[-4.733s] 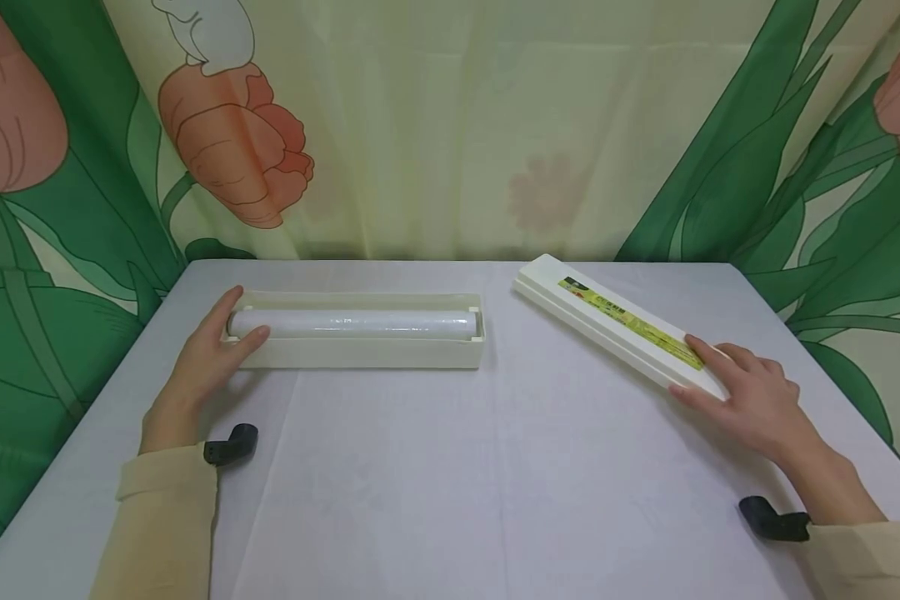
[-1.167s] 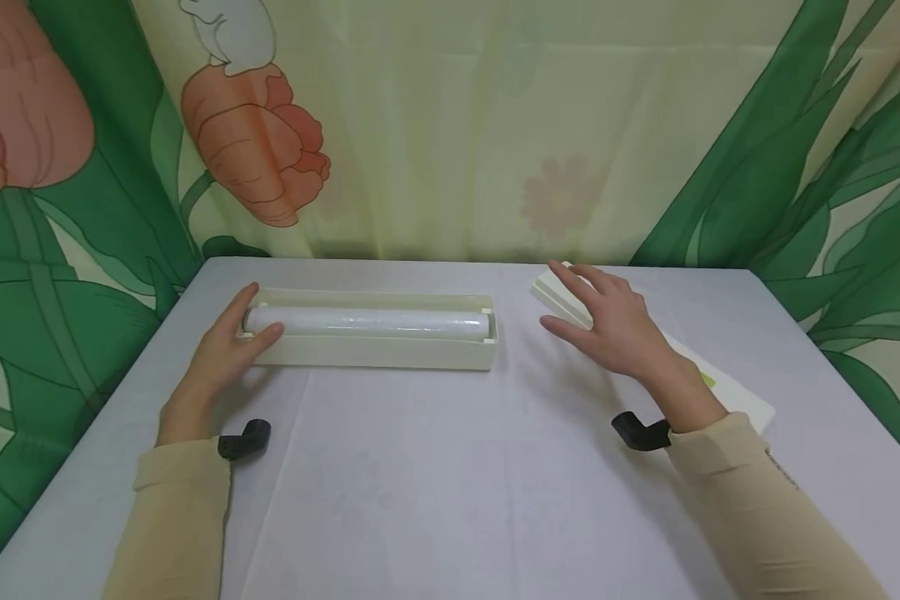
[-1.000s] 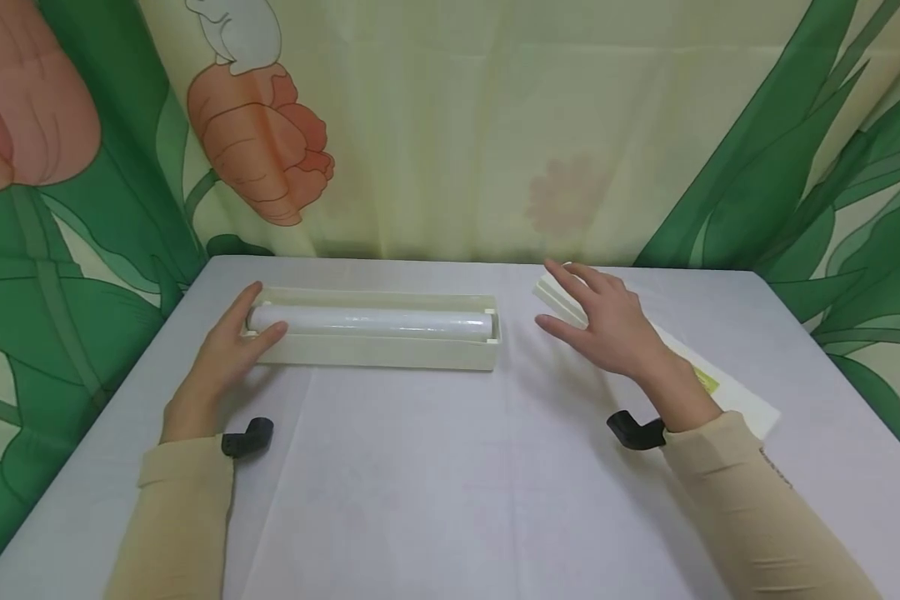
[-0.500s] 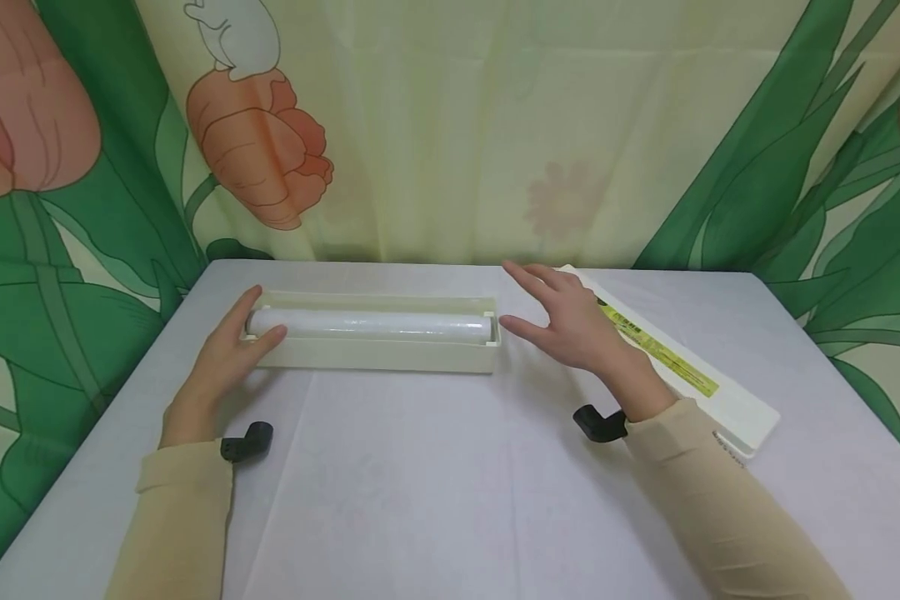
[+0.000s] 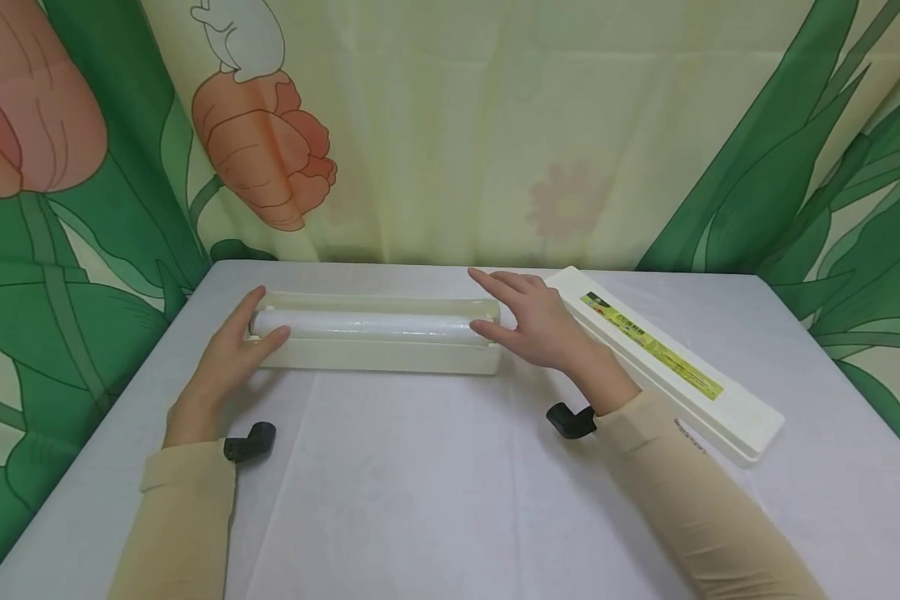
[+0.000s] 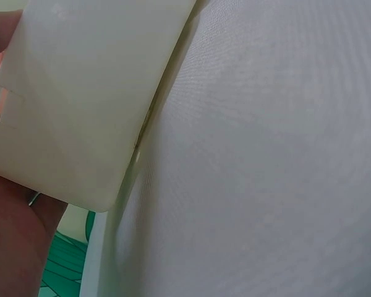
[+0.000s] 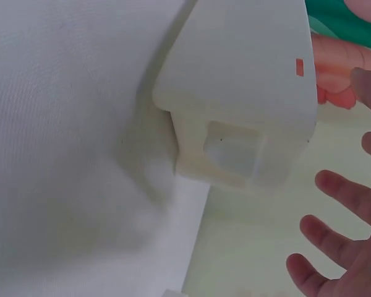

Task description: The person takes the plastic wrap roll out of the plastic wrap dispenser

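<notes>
A long cream dispenser box (image 5: 390,358) lies without its lid at the back of the table, a roll of cling film (image 5: 367,323) inside it. My left hand (image 5: 225,362) holds the box's left end, thumb at the front rim and fingers behind. In the left wrist view the box's outer wall (image 6: 93,93) fills the upper left, with parts of the hand at its edges. My right hand (image 5: 536,325) is at the right end, overlapping it in the head view. The right wrist view shows its fingers spread, apart from the box end (image 7: 241,62).
A white lid (image 5: 727,417) with a yellow-green label lies slantwise on the right, partly behind my right forearm. White cloth (image 5: 390,492) covers the table. A curtain (image 5: 435,133) printed with tulips hangs right behind the table's back edge.
My right hand let go of the lid on the right and has moved left to the box's right end. The lid lies still. My left hand stays at the left end.
</notes>
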{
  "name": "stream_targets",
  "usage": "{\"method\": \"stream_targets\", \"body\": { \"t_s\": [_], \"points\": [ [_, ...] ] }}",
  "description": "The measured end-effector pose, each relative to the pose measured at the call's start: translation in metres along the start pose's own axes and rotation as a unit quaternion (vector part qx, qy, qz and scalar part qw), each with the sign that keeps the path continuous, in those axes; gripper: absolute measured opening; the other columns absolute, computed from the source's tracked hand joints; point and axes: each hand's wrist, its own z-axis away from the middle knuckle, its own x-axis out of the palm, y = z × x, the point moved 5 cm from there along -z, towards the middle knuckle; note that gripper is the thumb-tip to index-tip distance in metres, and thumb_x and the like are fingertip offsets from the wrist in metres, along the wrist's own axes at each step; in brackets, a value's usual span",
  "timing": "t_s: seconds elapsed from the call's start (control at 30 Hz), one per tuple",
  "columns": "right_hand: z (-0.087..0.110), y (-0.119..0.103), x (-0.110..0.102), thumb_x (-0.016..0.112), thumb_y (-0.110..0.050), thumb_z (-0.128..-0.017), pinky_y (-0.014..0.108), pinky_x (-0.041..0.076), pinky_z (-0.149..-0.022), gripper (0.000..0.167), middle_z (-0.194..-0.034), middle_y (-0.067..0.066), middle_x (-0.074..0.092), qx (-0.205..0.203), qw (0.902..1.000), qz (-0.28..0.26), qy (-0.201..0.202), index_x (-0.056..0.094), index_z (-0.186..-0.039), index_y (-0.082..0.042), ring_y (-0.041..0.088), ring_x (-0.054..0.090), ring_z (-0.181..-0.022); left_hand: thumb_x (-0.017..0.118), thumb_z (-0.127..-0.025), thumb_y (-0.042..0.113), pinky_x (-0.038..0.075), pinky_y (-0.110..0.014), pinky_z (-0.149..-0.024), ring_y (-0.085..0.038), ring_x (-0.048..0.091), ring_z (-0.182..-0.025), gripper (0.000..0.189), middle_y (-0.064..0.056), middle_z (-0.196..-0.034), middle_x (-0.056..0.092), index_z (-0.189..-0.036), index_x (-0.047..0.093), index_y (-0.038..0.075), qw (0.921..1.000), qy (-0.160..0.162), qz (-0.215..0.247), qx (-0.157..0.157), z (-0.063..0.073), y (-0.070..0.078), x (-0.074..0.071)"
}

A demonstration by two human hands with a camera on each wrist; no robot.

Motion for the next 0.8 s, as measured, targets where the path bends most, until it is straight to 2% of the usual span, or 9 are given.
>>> {"method": "stream_targets", "body": {
  "t_s": [0.37,0.8],
  "points": [
    [-0.010,-0.005,0.013,0.067,-0.038,-0.097,0.062,0.038,-0.100,0.064,-0.144,0.012,0.055,-0.009,0.9996,0.021,-0.019,0.045,-0.154,-0.020,0.042,0.046,-0.130,0.061,-0.100,0.041,0.014,-0.070,-0.113,-0.046,0.013,-0.149,0.086,-0.023,-0.165,0.013,-0.164,0.011,0.013,1.0000,0.000,0.001,0.009,-0.001,-0.001,0.000],
    [-0.015,-0.006,0.024,0.068,-0.035,-0.097,0.060,0.036,-0.097,0.059,-0.138,0.007,0.060,0.000,0.9982,0.031,-0.052,0.049,-0.152,-0.024,0.038,0.046,-0.129,0.062,-0.100,0.041,0.014,-0.070,-0.113,-0.045,0.012,-0.150,0.086,-0.021,-0.166,0.014,-0.163,0.012,0.012,0.9999,0.002,0.003,0.015,-0.001,-0.003,0.000]
  ]
}}
